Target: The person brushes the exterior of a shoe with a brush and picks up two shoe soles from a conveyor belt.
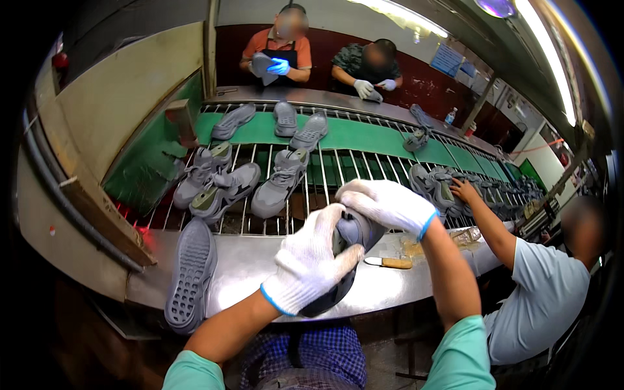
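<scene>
Head view: a dark grey shoe (365, 233) is clasped by the gloved left hand (315, 260) and right hand (390, 205) over the metal bench (244, 273), where the knife (395, 263) could be struck should either grip be loosened.

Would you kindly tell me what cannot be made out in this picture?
Head view, hidden: much of the held shoe, covered by the gloved left hand and right hand.
Head view, hidden: the other face of the gray sole, turned away from the camera.
Head view, too small: the far-right shoes, overlapping too much to count.
</scene>
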Demonstrator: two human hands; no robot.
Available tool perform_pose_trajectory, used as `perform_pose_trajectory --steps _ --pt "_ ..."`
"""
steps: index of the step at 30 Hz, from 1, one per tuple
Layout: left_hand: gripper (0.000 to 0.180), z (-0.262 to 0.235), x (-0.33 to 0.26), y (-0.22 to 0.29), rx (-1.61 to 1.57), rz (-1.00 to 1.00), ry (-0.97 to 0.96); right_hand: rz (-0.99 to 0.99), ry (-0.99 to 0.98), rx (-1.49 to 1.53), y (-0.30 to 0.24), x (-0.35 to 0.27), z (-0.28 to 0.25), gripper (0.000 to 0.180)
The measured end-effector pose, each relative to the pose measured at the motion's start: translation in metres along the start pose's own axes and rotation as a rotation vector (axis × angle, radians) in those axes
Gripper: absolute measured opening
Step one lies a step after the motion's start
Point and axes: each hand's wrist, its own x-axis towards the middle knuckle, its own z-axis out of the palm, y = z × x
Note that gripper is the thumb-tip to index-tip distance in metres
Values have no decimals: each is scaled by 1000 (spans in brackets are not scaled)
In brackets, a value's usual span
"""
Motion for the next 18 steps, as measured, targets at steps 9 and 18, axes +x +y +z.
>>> perform_pose_trajectory --steps 9,18 --pt "79 -14 3 -20 -115 -55 9 -8 98 325 38 31 15 57" --pt "80 -29 2 -69 -393 -257 121 -111 569 506 16 33 98 69"
